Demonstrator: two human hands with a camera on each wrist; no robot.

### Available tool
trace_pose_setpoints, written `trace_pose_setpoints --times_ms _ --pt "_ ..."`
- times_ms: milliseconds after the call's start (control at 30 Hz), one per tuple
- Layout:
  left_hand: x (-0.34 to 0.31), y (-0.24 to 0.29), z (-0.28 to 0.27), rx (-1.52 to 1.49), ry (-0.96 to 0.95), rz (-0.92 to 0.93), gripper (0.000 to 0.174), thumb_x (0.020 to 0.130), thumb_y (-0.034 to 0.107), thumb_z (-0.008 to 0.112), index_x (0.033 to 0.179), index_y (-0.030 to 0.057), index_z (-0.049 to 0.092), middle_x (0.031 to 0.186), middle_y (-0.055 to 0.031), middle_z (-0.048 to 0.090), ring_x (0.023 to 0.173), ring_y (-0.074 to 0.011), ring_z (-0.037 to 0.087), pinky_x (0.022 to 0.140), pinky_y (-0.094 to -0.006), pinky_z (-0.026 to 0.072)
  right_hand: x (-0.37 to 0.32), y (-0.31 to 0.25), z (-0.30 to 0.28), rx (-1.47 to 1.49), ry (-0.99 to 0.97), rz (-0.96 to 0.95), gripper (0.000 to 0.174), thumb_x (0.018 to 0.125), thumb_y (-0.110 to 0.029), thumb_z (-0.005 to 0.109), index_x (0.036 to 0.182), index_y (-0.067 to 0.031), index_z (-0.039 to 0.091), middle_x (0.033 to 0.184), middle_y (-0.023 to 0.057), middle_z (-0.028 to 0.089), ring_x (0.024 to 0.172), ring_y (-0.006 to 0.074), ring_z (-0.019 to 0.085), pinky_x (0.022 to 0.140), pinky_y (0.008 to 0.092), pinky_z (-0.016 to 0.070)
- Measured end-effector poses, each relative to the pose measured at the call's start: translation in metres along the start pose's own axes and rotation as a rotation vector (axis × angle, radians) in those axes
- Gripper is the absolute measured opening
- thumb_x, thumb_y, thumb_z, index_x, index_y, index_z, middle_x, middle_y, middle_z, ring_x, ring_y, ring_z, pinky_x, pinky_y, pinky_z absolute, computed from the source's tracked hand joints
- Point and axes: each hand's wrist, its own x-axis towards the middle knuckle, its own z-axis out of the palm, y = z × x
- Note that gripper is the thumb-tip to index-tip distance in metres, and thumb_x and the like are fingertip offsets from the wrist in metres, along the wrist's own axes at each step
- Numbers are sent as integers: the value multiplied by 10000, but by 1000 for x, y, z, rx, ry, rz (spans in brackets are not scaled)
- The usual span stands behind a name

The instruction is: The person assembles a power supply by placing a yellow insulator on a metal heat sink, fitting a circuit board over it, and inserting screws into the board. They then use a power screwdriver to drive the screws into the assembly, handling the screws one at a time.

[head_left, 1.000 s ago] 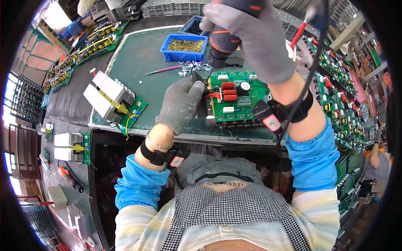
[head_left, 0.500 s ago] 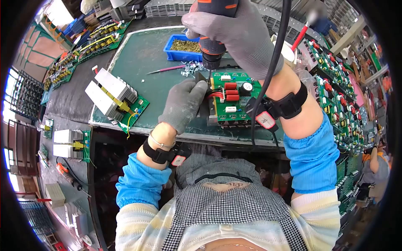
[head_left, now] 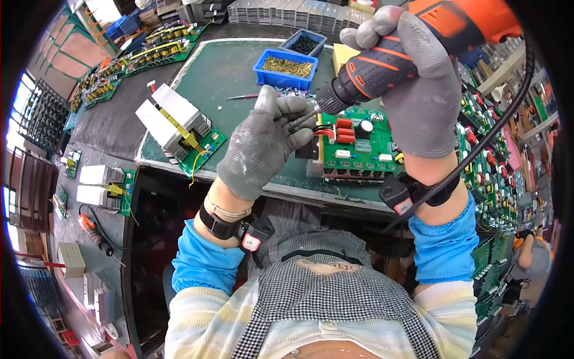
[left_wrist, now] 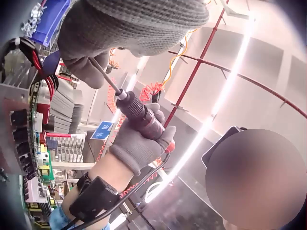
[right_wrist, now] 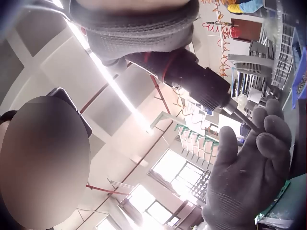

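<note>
My right hand (head_left: 426, 96) grips an orange and black power screwdriver (head_left: 382, 69), raised and tilted, its thin bit (left_wrist: 106, 76) pointing towards my left hand (head_left: 254, 146). The left fingers curl round the end of the bit; one digit stands apart from it in the right wrist view. Whether a small part sits at the tip is hidden. Just below the hands lies a green circuit board (head_left: 366, 161) with red, white and black components, red wires (head_left: 324, 133) and a dark plate (head_left: 308, 149) at its left edge.
A blue tray (head_left: 284, 79) of brass-coloured pieces and another (head_left: 302, 44) of black pieces stand behind. A purple-handled tool (head_left: 244, 96) lies near loose screws. Left is a board with silver heatsinks (head_left: 161, 130); the driver's cable (head_left: 501, 128) crosses my right forearm.
The screwdriver has lifted off the board's left edge and tilted from upright to slanting. My left hand has let go of the dark plate and turned, its fingers now at the bit.
</note>
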Motion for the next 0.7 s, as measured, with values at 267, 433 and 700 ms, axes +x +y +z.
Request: trace_pose_setpoints --times_ms 267,433,700 --pt "-15 -11 -8 1032 121 351 301 910 135 733 1163 -19 686 942 -34 683 846 -89 609 730 -239 498 -6 -9 2 -20 47 -82 478 952 -200 650 1386 -93 479 937 27 599 838 184 621 909 448 512" --pt "-14 -12 -6 1193 174 603 180 885 152 757 1007 20 743 868 -81 687 762 -162 649 703 -291 517 0 -15 -28 -115 -78 -107 343 965 -225 634 1218 -28 512 1006 51 591 935 196 624 984 432 505" --pt "-9 -12 -5 1166 54 642 184 846 195 794 929 36 754 830 -96 680 721 -200 656 659 -326 518 -8 -23 -46 -213 -111 -90 352 981 -292 586 1169 -8 499 1049 60 539 968 188 552 1087 440 427"
